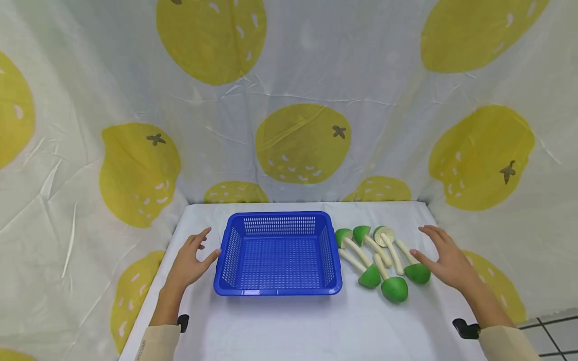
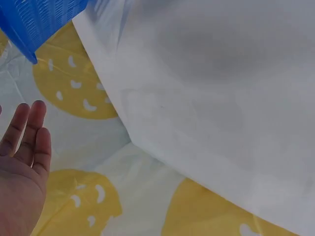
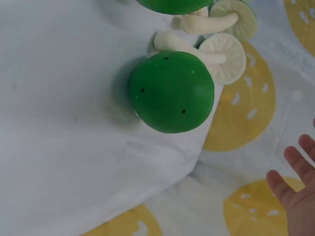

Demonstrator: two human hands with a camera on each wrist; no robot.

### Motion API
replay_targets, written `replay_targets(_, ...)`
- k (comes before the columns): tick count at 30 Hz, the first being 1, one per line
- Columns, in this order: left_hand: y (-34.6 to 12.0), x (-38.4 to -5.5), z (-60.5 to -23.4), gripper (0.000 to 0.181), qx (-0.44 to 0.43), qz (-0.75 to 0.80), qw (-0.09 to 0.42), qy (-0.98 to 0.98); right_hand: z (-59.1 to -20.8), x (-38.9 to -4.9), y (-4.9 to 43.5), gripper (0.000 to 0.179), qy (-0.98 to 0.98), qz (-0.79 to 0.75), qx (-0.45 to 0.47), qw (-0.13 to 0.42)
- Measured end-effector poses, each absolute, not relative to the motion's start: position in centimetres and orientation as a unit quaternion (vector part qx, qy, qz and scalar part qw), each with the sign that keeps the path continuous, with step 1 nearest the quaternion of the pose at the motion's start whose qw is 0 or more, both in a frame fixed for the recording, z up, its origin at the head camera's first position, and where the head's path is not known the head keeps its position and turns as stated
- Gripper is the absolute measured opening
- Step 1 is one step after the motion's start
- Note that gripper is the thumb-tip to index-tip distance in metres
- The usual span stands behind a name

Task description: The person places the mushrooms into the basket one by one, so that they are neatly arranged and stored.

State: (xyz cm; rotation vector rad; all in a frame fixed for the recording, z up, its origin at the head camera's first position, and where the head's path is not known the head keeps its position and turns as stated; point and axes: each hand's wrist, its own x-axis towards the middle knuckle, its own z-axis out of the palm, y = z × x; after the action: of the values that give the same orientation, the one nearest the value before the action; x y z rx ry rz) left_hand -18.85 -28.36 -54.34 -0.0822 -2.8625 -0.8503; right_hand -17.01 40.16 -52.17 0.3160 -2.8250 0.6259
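A blue plastic basket (image 1: 277,292) with slotted walls sits on the white table, nothing inside it. Right of it lie several toy mushrooms with green caps and pale stems, one with its round cap (image 1: 395,289) toward the front. In the right wrist view a dark-spotted green mushroom cap (image 3: 172,92) shows large. My left hand (image 1: 187,263) is held beside the basket's left wall, thumb close to the rim, fingers loosely spread. My right hand (image 1: 449,260) is to the right of the mushrooms, fingers relaxed and holding nothing. The mushroom with cap (image 1: 417,273) is nearest to it.
A white cloth with yellow lemon prints (image 1: 303,144) hangs behind the table and along both sides. The white tabletop (image 1: 271,326) stretches in front of the basket. Grey floor tiles (image 1: 553,331) show at the lower right.
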Motion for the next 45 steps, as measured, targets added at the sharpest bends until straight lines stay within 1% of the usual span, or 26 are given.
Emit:
replay_targets(4,-27.9,-18.8,-55.1,0.075,-0.02,-0.296,0.073,-0.952,-53.2,-17.0,39.8,0.051,-0.958,0.223,0.112,0.139)
replay_targets(8,-27.5,-18.9,-55.7,0.069,-0.019,-0.298,0.07,-0.952,-54.1,-17.3,39.5,0.041,-0.953,0.231,0.114,0.162)
replay_targets(13,-26.9,-19.0,-56.4,0.069,-0.018,-0.302,0.061,-0.951,-54.7,-17.6,39.0,0.041,-0.951,0.251,0.086,0.156)
replay_targets(20,-25.9,-18.9,-57.4,0.07,0.004,-0.326,0.05,-0.944,-56.0,-17.9,38.0,0.042,-0.937,0.305,0.057,0.159)
replay_targets(26,-25.0,-18.9,-57.9,0.071,0.003,-0.356,0.045,-0.934,-57.0,-18.4,37.2,0.041,-0.938,0.308,0.022,0.159)
replay_targets(32,-24.4,-18.5,-58.2,0.063,0.014,-0.389,0.063,-0.919,-57.6,-18.9,36.6,0.038,-0.932,0.328,0.002,0.156)
replay_targets(37,-24.4,-18.3,-58.3,0.061,0.006,-0.396,0.079,-0.915,-58.1,-19.3,36.2,0.036,-0.93,0.338,-0.014,0.143)
replay_targets(45,-24.6,-18.3,-58.1,0.063,0.006,-0.427,0.055,-0.903,-58.6,-19.8,35.4,0.035,-0.937,0.328,-0.036,0.114)
